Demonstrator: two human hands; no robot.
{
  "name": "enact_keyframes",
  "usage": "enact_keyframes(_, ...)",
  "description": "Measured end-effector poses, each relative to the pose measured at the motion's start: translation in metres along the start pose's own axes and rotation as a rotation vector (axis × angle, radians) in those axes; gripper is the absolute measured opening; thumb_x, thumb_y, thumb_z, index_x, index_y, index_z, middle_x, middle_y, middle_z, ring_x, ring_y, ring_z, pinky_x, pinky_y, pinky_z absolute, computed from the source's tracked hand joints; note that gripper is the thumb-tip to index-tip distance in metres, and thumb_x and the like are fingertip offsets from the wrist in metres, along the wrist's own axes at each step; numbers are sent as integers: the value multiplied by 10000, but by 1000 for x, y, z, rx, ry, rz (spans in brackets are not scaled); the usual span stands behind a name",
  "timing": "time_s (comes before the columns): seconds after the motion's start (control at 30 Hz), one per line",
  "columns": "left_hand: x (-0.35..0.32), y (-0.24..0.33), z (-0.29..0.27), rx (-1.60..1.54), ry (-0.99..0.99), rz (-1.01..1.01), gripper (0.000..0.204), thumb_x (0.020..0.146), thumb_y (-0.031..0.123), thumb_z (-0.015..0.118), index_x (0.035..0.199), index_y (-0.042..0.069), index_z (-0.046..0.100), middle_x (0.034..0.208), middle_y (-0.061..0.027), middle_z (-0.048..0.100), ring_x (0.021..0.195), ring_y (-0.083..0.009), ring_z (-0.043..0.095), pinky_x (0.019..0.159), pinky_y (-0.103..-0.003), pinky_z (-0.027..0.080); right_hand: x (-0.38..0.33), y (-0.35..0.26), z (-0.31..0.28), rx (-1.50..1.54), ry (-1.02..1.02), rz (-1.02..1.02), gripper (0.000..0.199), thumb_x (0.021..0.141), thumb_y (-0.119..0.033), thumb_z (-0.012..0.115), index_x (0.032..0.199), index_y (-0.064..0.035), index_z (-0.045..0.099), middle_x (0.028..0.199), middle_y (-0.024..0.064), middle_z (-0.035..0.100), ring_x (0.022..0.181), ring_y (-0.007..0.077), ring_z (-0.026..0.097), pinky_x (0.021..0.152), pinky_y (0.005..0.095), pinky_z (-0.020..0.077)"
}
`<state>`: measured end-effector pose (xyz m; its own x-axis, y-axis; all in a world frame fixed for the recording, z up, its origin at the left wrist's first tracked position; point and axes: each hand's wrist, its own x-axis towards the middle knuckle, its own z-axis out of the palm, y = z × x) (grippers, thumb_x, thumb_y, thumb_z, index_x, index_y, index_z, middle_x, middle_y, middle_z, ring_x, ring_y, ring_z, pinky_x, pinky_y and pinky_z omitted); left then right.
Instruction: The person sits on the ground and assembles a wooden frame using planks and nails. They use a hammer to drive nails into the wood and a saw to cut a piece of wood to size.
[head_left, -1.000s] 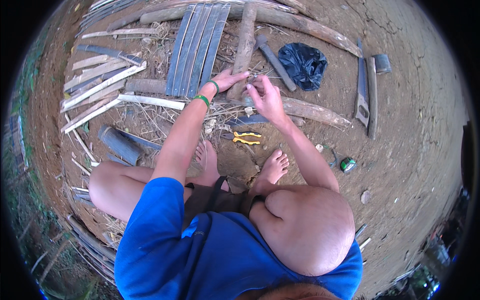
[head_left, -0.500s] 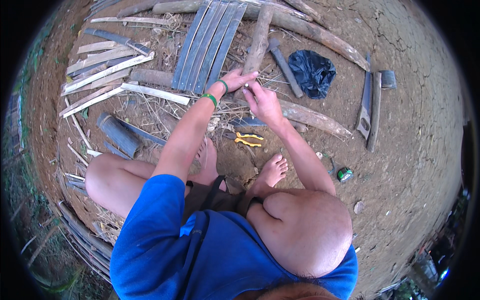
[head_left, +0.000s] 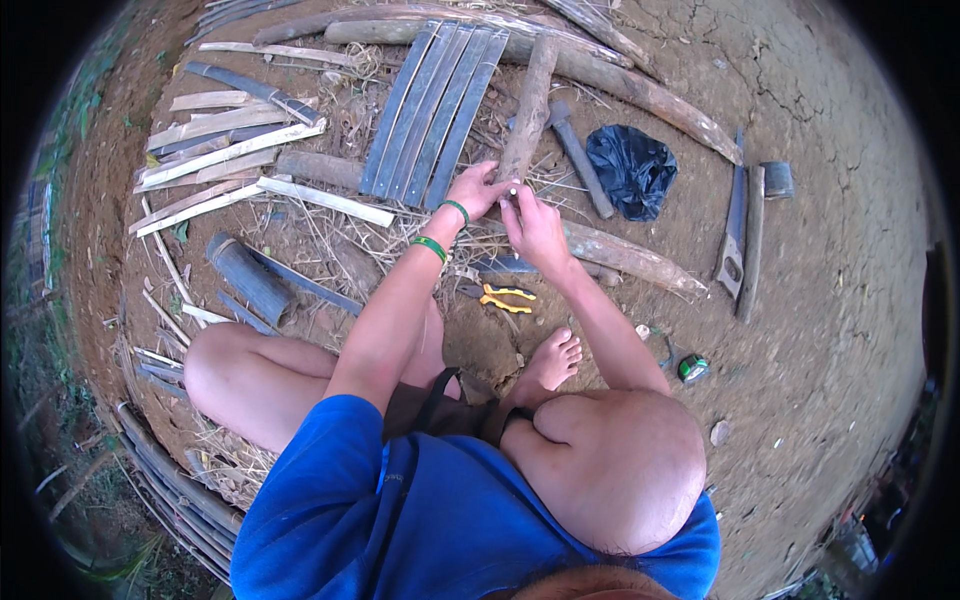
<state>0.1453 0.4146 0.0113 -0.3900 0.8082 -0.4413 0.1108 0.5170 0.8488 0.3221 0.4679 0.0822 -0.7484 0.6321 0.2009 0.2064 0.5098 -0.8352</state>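
My left hand (head_left: 477,191), with green bands at its wrist, is at the near end of a short log (head_left: 531,108). Its fingers bend inward toward the thumb; whatever lies between them is hidden. Close beside it, my right hand (head_left: 538,232) is closed in a pinch on a small thin piece with a pale round end (head_left: 513,191). Both hands' fingertips nearly meet there. Left of the log lies a panel of dark split bamboo slats (head_left: 432,115). Yellow-handled pliers (head_left: 505,297) rest on the ground nearer to me.
A hammer (head_left: 580,160) and a black plastic bag (head_left: 631,172) lie right of the log. Farther right are a handsaw (head_left: 732,232) and a stick (head_left: 752,245). A green tape measure (head_left: 692,368) sits near my knee. Pale split strips (head_left: 230,152) and a bamboo tube (head_left: 250,278) lie left.
My left hand's fingers, stretched across the log before, are now drawn in and bent. The right hand still pinches the small piece. The whole view has shifted slightly.
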Motion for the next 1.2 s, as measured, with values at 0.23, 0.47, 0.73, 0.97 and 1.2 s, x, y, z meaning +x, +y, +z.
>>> enact_keyframes(0.23,10,4,3,-144,-125,-77,715,886,217,817,1445,-64,471,1269,-165,677,1114,-179,647,946,-324,541,-2,6,-2,-61,-20,-38,243,986,-145,604,1170,3,545,963,252,685,730,471,668,603,541,548)
enact_keyframes(0.47,-1,27,-2,-177,-159,-123,725,887,256,816,1443,-62,476,1272,-161,678,1140,-187,643,976,-331,526,0,-2,-7,-60,-10,-21,198,982,-142,605,1125,-19,545,948,234,680,731,472,664,607,544,544)
enact_keyframes(0.73,-24,25,-20,-244,117,43,403,1000,186,668,1374,50,602,1203,-126,719,1110,-159,657,978,-328,511,3,4,-7,33,-42,-15,168,965,-138,647,1087,-34,596,959,224,680,836,459,667,691,516,544)
enact_keyframes(0.97,-51,24,-33,-231,127,157,367,917,-6,642,1284,9,655,1150,-115,736,1082,-179,681,981,-308,522,9,11,-13,129,-67,-5,149,939,-98,696,1048,-14,637,897,228,697,825,426,689,685,450,540)
enact_keyframes(1.2,-69,27,-17,-61,54,118,396,872,-19,685,1266,15,661,1163,-121,719,1103,-208,677,995,-333,531,11,14,-16,113,-110,-16,142,947,-95,685,1042,-3,631,883,232,693,827,425,691,694,452,532)
